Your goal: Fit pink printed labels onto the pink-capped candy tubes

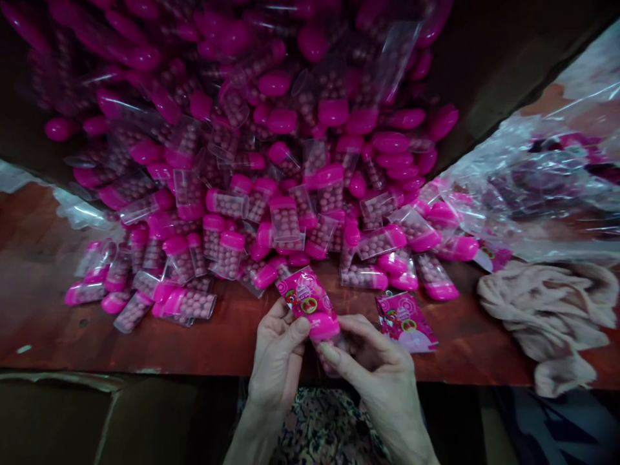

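Close to the table's front edge, I hold a small clear candy container with a pink cap, filled with round pink candies. A printed pink label rises just past the cap; whether it wraps the cap or lies against it I cannot tell. My left hand pinches the label's lower edge beside the cap, thumb on top. My right hand is closed around the container's clear body, partly hiding it. To the right lies a flat stack of similar printed labels, touched by neither hand.
A large heap of capped candy containers spills from a dark box onto the reddish-brown table. Clear plastic bags lie at right, with a crumpled beige cloth in front of them.
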A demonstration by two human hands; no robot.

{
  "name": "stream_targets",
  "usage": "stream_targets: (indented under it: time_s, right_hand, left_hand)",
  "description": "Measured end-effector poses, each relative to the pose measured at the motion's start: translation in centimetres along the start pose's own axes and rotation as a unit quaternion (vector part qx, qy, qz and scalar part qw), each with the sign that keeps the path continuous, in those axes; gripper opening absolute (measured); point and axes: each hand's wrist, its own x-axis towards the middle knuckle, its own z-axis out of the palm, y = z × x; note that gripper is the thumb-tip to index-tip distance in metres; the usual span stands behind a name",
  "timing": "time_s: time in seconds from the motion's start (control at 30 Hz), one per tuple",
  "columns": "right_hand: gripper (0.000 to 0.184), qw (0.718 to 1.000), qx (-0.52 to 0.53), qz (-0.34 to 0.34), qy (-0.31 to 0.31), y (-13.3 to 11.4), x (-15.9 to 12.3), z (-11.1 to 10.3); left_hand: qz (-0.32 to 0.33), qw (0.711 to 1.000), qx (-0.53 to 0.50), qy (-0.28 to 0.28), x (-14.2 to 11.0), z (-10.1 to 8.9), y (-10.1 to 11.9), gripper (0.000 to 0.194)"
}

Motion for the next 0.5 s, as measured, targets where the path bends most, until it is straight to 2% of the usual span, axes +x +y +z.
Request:
stream_targets:
  time_s: [0.17,0.3,0.4,0.5]
  right_hand:
    - [0.019,0.997,-0.061,-0.049,0.005,-0.08,0.18,-0.19]
    - [0.023,0.977,-0.165,-0.131,0.021,-0.46,-0.08,-0.13]
    - [0.033,0.957,-0.207,-0.199,0.04,-0.86,-0.24,-0.09]
    - [0.034,0.955,-0.209,-0.206,0.044,-0.96,-0.31,-0.09]
  left_hand:
    - [0.014,1.0,0.027,0.007,-0.1,-0.08,0.03,0.044]
    - [-0.014,0.998,0.063,0.019,-0.3,0.25,0.15,0.032]
    - [-0.037,0.998,0.045,0.005,-0.42,0.46,0.06,0.031]
    - [-0.048,0.998,0.032,-0.005,-0.46,0.52,-0.1,0.03]
